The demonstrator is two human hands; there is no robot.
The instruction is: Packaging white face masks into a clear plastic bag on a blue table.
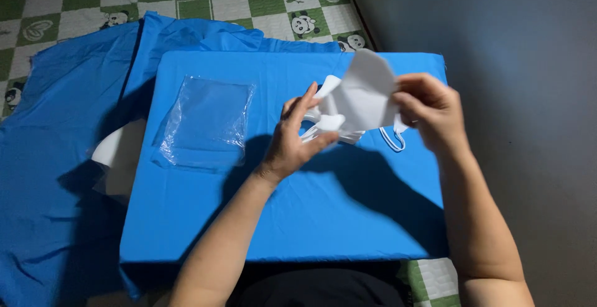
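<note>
Head view. Both hands held a white folded mask (364,92) above the right part of the blue table (280,220). The left hand (292,139) pinched its lower edge between thumb and fingers; the right hand (429,114) gripped its right side, from which ear loops (393,138) hung. The mask appeared light, soft and easily creased, best gripped at its edges. A clear bag (205,120) lay apart, to the left.

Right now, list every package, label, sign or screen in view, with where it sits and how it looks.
Clear plastic bag: the only package; lies flat on the blue-covered board, left of the left hand; roughly rectangular, transparent, crinkled, glossy.
No labels, signs or screens in view.
</note>
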